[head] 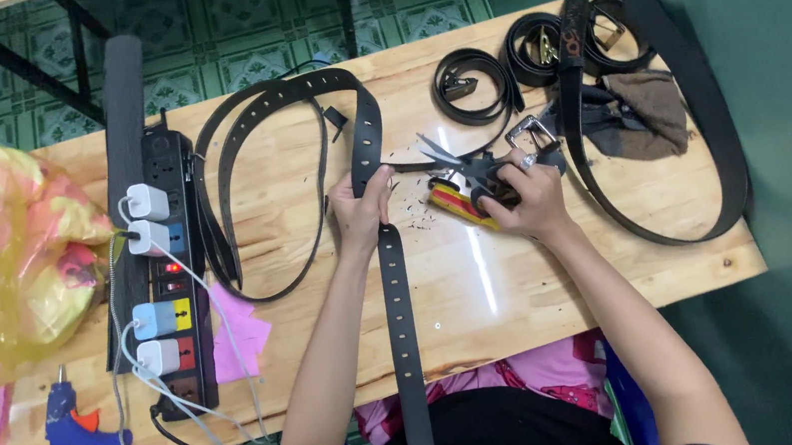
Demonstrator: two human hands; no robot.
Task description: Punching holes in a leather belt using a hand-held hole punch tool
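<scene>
The left hand (pixel 361 207) pinches the black belt (pixel 391 283) flat on the desk (pixel 484 282); the right hand (pixel 526 198) grips open scissors (pixel 454 160) beside it, with small scraps already lying there and the strap not yet cut through.

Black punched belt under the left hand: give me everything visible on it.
The long black leather-look belt with a row of punched holes runs from the bench's near edge, where its end overhangs, up under the left hand, then loops left across the pale wooden bench. It lies flat; the grip pinches it near the scissors in the right hand.
</scene>
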